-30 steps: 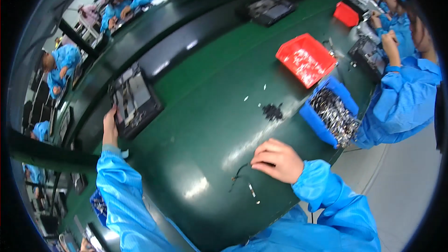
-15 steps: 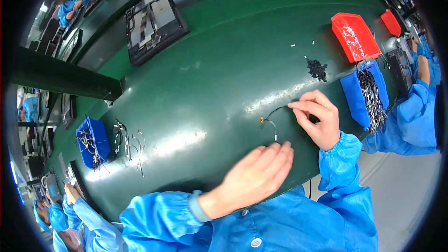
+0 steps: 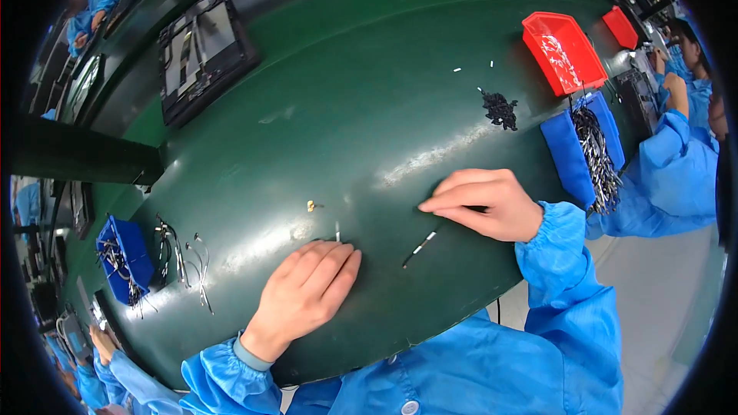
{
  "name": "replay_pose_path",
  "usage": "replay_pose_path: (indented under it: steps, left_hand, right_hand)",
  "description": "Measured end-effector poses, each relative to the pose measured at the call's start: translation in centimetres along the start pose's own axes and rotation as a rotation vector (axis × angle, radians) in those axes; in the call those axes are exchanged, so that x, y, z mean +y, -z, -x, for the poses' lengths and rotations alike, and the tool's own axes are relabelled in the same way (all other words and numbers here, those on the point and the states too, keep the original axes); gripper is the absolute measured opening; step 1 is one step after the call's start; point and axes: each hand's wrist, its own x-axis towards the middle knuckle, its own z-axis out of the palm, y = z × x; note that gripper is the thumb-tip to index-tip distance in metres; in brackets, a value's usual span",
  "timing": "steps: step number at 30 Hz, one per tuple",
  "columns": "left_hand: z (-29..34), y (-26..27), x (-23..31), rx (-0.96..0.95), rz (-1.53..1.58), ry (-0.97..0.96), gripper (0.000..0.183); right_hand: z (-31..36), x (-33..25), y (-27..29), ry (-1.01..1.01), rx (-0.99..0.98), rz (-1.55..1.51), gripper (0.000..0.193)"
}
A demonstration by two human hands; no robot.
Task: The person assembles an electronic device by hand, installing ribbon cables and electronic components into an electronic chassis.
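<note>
My left hand (image 3: 307, 284) is closed, palm down, low over the green bench, its fingertips hidden. A thin cable (image 3: 337, 230) with a white band sticks out above its fingers. Just beyond lies or hangs a small gold-coloured connector (image 3: 310, 205); whether a wire links the two is too blurred to tell. To the right, my right hand (image 3: 488, 204) has thumb and fingers pinched together. From beneath its fingertips a second short cable (image 3: 420, 248), black with white bands, slants down toward me.
At right stand a blue bin (image 3: 569, 150) full of cables and a red bin (image 3: 565, 54) with small white pieces. Small black parts (image 3: 500, 111) lie in a heap nearby. Another blue bin (image 3: 127, 257) and loose cables (image 3: 181, 253) are left. A flat device (image 3: 204, 54) sits far left.
My left hand has moved left, along with the gold-coloured connector. My right hand has come down and left, and a second cable now shows below it. The whole view has shifted slightly.
</note>
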Motion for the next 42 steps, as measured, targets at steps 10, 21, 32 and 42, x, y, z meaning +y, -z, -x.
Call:
replay_pose_path:
  steps: [10, 21, 32, 42]
  left_hand:
    - [-3.6, 0.6, 1.6, 0.118, -0.029, -0.099, 0.018]
    - [-5.3, -1.6, 2.8, 0.162, 0.108, -0.144, 0.021]
    - [-4.7, -2.3, 2.3, 0.123, 0.248, -0.153, 0.021]
    - [-4.6, -2.4, 2.6, 0.117, 0.251, -0.144, 0.02]
  right_hand:
    - [-3.0, 1.7, 6.2, -0.099, 0.602, 0.759, 0.024]
    - [-2.9, 3.5, 5.8, -0.065, 0.384, 1.107, 0.021]
    - [-3.1, 7.2, 7.9, -0.207, 0.508, 0.887, 0.038]
    - [-3.1, 7.2, 7.8, -0.275, 0.559, 0.889, 0.045]
